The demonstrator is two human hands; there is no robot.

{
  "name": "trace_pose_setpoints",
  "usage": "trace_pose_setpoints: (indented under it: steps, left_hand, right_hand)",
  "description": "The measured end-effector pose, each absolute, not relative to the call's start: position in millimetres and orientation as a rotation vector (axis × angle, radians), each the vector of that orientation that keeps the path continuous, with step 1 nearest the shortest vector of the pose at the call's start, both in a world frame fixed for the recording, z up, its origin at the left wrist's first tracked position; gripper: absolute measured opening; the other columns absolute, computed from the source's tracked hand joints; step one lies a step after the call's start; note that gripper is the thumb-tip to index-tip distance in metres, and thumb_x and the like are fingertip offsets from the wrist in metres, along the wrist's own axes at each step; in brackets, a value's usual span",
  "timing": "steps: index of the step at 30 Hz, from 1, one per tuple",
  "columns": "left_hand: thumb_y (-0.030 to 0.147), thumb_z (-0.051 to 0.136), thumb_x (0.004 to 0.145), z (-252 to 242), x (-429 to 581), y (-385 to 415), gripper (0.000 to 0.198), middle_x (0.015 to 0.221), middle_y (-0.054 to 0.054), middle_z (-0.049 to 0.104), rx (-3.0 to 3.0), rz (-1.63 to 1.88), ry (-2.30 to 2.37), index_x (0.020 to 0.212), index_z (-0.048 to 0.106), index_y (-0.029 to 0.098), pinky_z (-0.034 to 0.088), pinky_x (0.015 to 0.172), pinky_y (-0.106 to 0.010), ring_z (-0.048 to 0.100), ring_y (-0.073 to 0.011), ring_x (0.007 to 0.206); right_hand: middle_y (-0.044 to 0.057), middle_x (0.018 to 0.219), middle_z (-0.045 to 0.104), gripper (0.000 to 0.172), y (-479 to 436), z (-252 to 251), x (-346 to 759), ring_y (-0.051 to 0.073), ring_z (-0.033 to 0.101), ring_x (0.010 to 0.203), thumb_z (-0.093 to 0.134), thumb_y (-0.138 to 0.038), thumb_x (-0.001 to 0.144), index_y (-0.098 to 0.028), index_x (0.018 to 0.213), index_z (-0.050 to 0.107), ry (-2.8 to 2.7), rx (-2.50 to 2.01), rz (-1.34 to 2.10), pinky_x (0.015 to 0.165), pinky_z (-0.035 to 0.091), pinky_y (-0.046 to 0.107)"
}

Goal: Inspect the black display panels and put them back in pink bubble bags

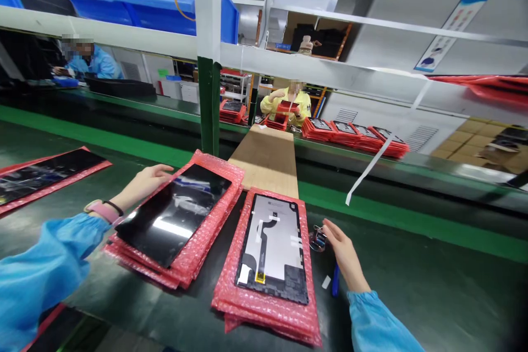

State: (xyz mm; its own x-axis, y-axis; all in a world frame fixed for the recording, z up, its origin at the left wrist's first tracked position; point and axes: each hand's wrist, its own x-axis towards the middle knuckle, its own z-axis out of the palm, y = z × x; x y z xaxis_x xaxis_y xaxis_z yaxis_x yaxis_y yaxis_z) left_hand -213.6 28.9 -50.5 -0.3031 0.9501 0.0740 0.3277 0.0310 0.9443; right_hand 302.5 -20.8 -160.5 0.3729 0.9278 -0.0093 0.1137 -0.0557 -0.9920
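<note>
Black panel (173, 214), glass up, sits atop the left stack of red bubble wrap (225, 176). Left hand (150, 179) rests flat at its far corner, fingers open, gripping nothing. Risk: the sheets are skewed, so a push may slide the panel. Back-up panel (274, 247) alongside shows bare flex. Right hand (345, 256), fingers loosely open by a small tape roll (317, 240), could snag it.

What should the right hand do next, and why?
Probably the right hand should close on the small item at its fingertips: it lies open beside it, next to the face-down panel, while the left hand rests on the other stack.
</note>
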Motion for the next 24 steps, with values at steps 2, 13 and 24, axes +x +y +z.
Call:
trace_pose_setpoints:
  steps: [2,13,24]
  left_hand:
    - [0.017,0.068,0.061,-45.3,-207.2,23.0,0.025,0.090,-0.003,0.071,1.344,1.332,1.696,0.086,0.066,0.016,0.041,0.101,-0.037,0.057,-0.0289,0.114]
    - [0.009,0.072,0.052,-91.2,-55.3,-42.8,0.035,0.086,-0.006,0.068,0.953,0.796,1.090,0.085,0.066,0.014,0.050,0.076,-0.031,0.064,-0.0169,0.075]
    - [0.007,0.068,0.054,-87.8,-44.5,-39.4,0.026,0.077,-0.004,0.066,0.798,0.694,1.100,0.079,0.063,0.015,0.048,0.083,-0.034,0.062,-0.0150,0.072]
  right_hand:
    - [0.010,0.130,0.062,0.042,-35.0,-153.5,294.3,0.026,0.054,0.124,0.070,-0.043,0.080,-0.018,0.113,0.064,-0.972,-1.440,0.799,0.109,0.036,0.045]
    - [0.003,0.067,0.070,0.035,-83.1,-141.5,242.1,0.018,0.061,0.054,0.085,-0.042,0.053,-0.018,0.078,0.075,-0.989,-1.383,1.152,0.047,0.049,0.028]
    - [0.006,0.080,0.075,0.034,-86.0,-114.7,246.9,0.017,0.068,0.066,0.083,-0.033,0.062,-0.018,0.092,0.075,-0.819,-1.209,1.512,0.065,0.055,0.028]
